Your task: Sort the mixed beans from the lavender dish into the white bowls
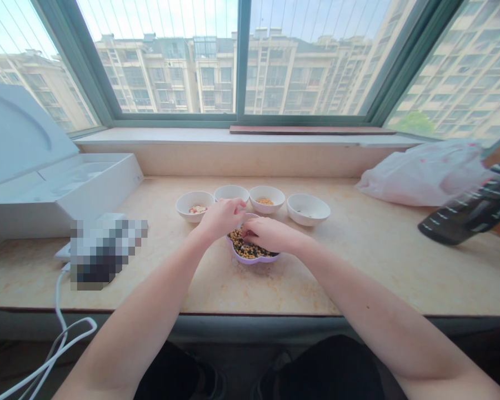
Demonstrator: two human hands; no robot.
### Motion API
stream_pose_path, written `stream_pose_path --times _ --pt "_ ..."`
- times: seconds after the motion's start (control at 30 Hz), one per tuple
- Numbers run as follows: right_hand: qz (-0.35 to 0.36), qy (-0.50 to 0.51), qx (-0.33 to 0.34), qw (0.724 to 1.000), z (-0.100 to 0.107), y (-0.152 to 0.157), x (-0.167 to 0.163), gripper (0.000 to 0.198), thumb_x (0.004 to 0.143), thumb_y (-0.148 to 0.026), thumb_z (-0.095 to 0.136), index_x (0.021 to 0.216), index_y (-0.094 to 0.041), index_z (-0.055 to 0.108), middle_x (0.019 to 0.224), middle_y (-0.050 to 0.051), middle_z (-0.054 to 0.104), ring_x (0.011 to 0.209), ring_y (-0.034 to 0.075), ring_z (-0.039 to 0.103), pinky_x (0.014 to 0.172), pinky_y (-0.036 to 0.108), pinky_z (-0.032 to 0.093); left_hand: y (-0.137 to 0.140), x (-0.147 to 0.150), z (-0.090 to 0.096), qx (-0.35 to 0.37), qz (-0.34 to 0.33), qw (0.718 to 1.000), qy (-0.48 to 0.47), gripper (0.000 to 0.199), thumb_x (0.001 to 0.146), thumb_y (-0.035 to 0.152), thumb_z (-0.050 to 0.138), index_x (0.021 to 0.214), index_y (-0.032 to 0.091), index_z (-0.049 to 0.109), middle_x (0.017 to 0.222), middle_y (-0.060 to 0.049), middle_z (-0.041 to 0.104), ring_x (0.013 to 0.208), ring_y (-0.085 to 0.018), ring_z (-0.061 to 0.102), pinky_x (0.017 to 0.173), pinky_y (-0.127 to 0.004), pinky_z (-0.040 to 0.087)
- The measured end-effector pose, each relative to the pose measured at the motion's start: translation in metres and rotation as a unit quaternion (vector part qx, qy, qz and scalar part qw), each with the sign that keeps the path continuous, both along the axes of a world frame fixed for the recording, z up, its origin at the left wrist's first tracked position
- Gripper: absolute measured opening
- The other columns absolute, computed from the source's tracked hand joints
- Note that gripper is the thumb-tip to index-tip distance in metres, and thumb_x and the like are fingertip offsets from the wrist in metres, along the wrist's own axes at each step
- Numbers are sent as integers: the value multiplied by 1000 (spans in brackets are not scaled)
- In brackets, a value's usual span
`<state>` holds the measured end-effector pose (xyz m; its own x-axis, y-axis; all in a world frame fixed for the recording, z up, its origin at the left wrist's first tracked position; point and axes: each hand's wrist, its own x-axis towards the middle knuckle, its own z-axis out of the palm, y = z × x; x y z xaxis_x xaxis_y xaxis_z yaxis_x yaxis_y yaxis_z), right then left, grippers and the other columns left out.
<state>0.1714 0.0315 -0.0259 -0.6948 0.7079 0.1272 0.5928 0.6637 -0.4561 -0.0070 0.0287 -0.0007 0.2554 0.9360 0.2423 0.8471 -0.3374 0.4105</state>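
Observation:
A purple bowl (255,260) with a wavy rim holds a mix of yellow and black beans (245,249). My right hand (271,232) reaches into it from the right, its bent fingers drawn together among the beans. Above the bowl's far left side is my left hand (225,215), with the fingers curled in and the thumb side toward the bowl. What either set of fingertips holds, if anything, is too small or hidden to see. Close behind the hands stand a white bowl with yellow beans (265,201) and another white bowl (230,192), whose contents are hidden.
A white bowl with pale and reddish pieces (198,209) stands left, and a white bowl with a few small dark bits (308,214) right. An open white box (104,178), a blurred object with a white cable (58,294), a plastic bag (420,172) and a dark bottle (454,222) flank them.

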Motion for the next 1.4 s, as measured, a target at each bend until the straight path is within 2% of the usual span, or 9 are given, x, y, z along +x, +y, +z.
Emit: stream_pose_path --times 0.2,0.3,0.4,0.5,0.67,0.77,0.93,1.03,1.4 --pt "10 -40 44 998 11 -6 -1 12 88 -14 57 83 -16 68 95 9 72 84 22 64 73 34 45 0 -1 0 4 -6 1000 -4 31 89 27 55 113 22 74 98 -7 77 91 -23 69 84 -32 52" --pt "2 29 0 1000 17 -6 1 12 88 -15 56 83 -17 67 87 5 71 80 18 63 72 31 43 0 -2 2 1 -1 1000 -8 31 90 26 54 113 22 74 97 -6 77 89 -22 69 85 -32 51" --pt "-34 135 -76 987 22 -3 4 12 90 -28 59 85 -18 65 78 1 66 71 14 57 67 28 41 -1 -4 4 3 13 1000 -15 28 93 29 54 111 23 75 94 -6 77 86 -22 70 85 -32 52" --pt "-45 257 -215 941 27 0 8 25 91 -42 60 82 -19 60 68 -3 53 58 10 44 57 26 34 0 -4 6 3 22 1000 -14 28 93 35 56 108 23 76 93 -7 77 84 -22 70 85 -33 52" --pt "-26 413 -425 805 39 0 14 31 87 -47 63 76 -21 50 67 -5 41 53 9 28 49 24 25 1 -4 4 5 29 1000 -9 29 95 38 56 109 23 76 93 -7 77 84 -23 70 85 -34 52" --pt "-34 441 -476 761 43 0 16 27 86 -43 65 81 -22 49 67 -5 40 54 9 27 49 23 28 1 -3 3 7 29 1000 -5 29 95 37 56 111 24 76 94 -7 77 85 -23 70 85 -34 51" --pt "-16 465 -514 720 44 0 17 26 87 -39 68 84 -22 50 68 -6 39 53 8 28 49 22 28 1 -4 2 9 16 1000 -1 28 94 34 54 111 24 75 94 -7 77 84 -23 70 84 -34 52" --pt "-19 473 -517 713 44 -2 16 25 86 -37 71 85 -21 51 68 -7 41 53 8 29 49 21 29 1 -4 2 7 14 1000 -3 28 94 32 55 111 23 75 92 -7 77 82 -22 70 85 -34 51" --pt "32 464 -480 744 41 -4 16 31 80 -36 81 81 -19 55 66 -8 39 54 7 31 49 20 31 -1 -3 4 -4 13 1000 -3 27 93 29 55 111 23 75 92 -7 77 83 -22 70 85 -34 52"
